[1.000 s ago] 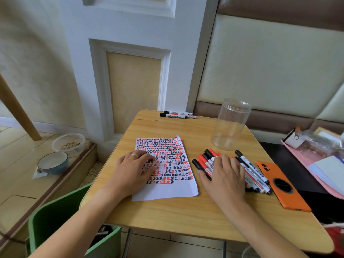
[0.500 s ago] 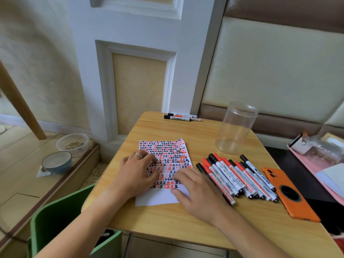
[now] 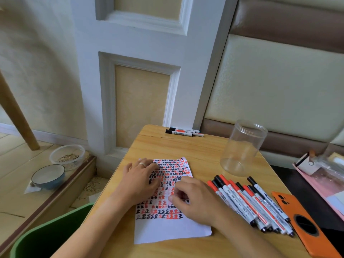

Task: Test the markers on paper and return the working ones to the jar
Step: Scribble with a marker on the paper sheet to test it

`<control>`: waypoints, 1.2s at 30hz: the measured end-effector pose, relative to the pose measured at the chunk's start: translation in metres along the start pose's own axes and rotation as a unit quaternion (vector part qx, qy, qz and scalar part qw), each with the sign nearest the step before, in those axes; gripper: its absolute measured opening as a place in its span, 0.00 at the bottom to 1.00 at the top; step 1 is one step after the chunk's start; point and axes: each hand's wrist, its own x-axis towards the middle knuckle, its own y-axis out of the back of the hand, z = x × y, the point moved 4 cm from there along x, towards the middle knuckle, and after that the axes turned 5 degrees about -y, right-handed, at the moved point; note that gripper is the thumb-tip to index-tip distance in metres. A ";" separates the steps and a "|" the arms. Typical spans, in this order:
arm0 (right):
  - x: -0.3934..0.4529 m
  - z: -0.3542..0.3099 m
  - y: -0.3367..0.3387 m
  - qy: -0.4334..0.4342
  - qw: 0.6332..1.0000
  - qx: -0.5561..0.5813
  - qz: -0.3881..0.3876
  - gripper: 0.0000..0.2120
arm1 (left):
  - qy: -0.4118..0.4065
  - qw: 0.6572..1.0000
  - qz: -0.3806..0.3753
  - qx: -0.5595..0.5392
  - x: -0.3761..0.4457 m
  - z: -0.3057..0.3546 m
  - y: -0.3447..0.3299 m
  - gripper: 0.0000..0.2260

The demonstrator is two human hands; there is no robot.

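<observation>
A white sheet of paper (image 3: 167, 229) covered in red and black marks lies on the wooden table (image 3: 197, 151). My left hand (image 3: 138, 180) lies flat on the sheet's left half, fingers spread. My right hand (image 3: 193, 199) rests on the paper's right side with fingers loosely curled, holding nothing. Several red-capped and black-capped markers (image 3: 249, 200) lie in a row just right of that hand. The clear plastic jar (image 3: 242, 148) stands open and empty behind them.
Two more markers (image 3: 183, 132) lie at the table's far edge by the wall. An orange phone (image 3: 301, 222) lies right of the marker row. A pink tray (image 3: 323, 175) with clutter is at far right. A green chair back (image 3: 50, 233) sits lower left; bowls (image 3: 48, 176) are on the floor.
My right hand left the row of markers and moved left onto the paper. The camera tilted and moved closer. My left hand stayed on the paper.
</observation>
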 end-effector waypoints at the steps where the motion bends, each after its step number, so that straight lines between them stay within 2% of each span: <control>1: 0.011 0.002 0.004 -0.010 1.000 0.007 -0.006 0.15 | -0.001 1.000 -0.002 -0.001 0.001 -0.002 -0.002 0.22; 7: 0.107 0.041 0.032 -0.082 0.994 -0.014 0.075 0.07 | -0.014 1.000 0.000 -0.006 0.003 -0.008 -0.004 0.24; 13: 0.194 0.097 0.032 -0.156 0.984 -0.079 0.043 0.25 | -0.012 1.000 0.004 -0.011 0.003 -0.007 0.000 0.24; 18: 0.232 0.127 0.020 -0.180 0.979 -0.097 0.022 0.31 | -0.009 1.000 0.018 -0.021 0.002 -0.009 -0.002 0.22; 24: 0.252 0.161 0.008 -0.264 0.961 -0.081 -0.011 0.35 | -0.004 1.000 0.012 -0.012 0.003 -0.011 -0.005 0.23; 30: 0.262 0.168 0.006 -0.283 0.954 -0.098 0.005 0.41 | -0.003 1.000 0.006 -0.010 0.002 -0.007 -0.002 0.26; 36: 0.267 0.164 0.007 -0.233 0.965 -0.114 0.027 0.34 | -0.005 1.000 0.001 -0.015 0.001 -0.006 0.000 0.23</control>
